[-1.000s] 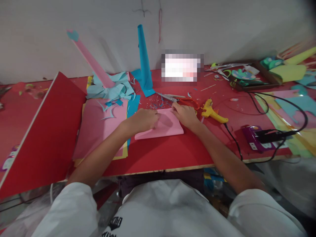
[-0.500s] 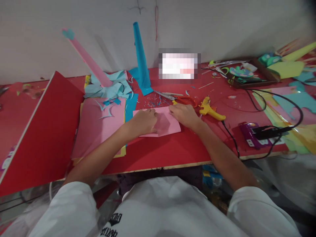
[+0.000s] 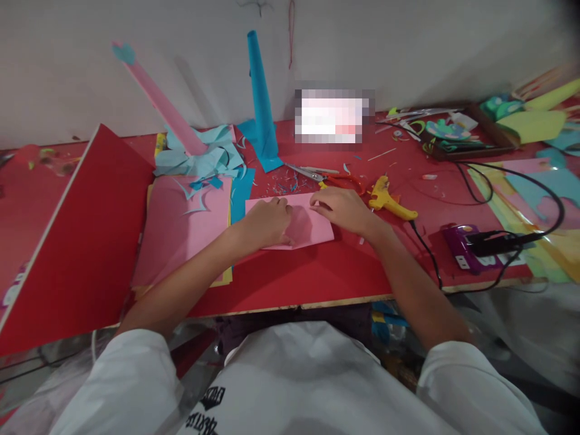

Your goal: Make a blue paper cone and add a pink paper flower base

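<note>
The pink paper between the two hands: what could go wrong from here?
The pink paper might slip and crease crookedly if the left fingers shift. The right arm could snag the nearby black cord of the glue gun. Tiny scraps just beyond the paper could get caught underneath.

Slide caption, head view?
Left hand and right hand on pink paper, scissors beyond, glue gun to the right.

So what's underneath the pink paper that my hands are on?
The red tabletop shows along the near edge of the pink paper. A blue sheet reaches toward its left side; whether it continues beneath is hidden. Anything else directly under the paper is covered.
</note>
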Available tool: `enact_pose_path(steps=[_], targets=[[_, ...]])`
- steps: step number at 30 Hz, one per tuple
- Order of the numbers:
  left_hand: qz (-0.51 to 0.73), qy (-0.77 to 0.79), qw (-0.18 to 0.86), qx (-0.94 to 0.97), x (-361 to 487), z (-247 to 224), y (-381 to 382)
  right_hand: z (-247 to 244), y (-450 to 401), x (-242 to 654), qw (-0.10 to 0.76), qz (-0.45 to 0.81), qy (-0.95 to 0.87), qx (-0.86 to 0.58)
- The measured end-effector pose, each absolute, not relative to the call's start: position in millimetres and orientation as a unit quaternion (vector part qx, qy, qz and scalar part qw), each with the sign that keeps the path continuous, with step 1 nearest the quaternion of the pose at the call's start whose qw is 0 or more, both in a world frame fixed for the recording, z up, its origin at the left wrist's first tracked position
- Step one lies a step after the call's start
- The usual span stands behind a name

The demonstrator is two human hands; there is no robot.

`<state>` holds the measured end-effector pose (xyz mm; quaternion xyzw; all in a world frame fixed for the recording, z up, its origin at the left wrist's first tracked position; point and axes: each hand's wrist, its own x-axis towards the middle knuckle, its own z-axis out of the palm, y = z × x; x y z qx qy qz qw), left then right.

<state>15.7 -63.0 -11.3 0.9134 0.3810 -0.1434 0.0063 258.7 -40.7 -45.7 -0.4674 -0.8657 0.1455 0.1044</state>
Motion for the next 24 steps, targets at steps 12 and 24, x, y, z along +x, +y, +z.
enact_pose_path(steps=[12, 24], targets=[[-0.135, 0.388, -0.003, 0.912, 16.2, -12.7, -63.2, -54.8, -54.9, 245.4, 0.09, 0.249, -0.923, -0.28], [-0.139, 0.401, 0.015, 0.905, 18.3, -10.7, -66.9, -45.8, -61.6, 246.7, 0.076, 0.286, -0.927, -0.231]])
